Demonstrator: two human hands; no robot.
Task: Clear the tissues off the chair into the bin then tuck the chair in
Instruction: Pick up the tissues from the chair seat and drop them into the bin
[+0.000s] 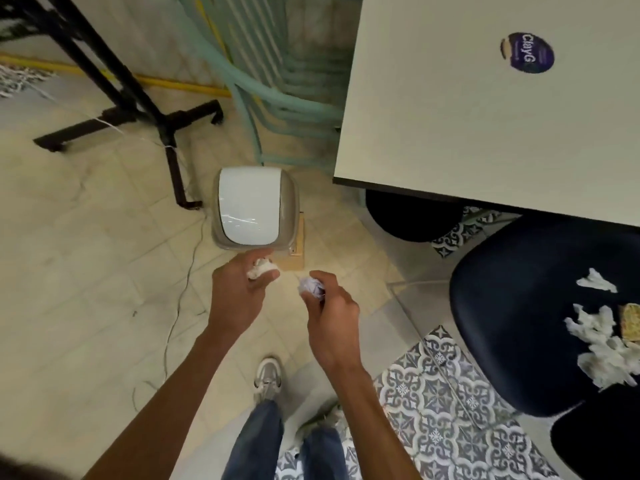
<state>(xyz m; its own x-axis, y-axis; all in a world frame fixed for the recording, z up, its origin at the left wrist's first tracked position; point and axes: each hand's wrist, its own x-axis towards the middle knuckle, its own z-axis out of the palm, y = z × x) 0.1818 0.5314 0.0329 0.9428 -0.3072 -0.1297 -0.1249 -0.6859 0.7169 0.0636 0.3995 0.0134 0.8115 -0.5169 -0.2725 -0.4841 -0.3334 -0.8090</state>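
A grey bin with a white swing lid stands on the floor, lid shut. Just in front of it, my left hand is closed on a crumpled white tissue. My right hand is beside it, closed on another balled tissue. The dark blue chair stands at the right, pulled out from the table. Several white tissues lie on its seat, one more a little apart, next to a yellowish sponge-like pad.
A cream table with a purple round sticker fills the upper right. Stacked teal chairs stand behind the bin. A black stand's legs and thin cables cross the tiled floor. A patterned mat lies under the chair.
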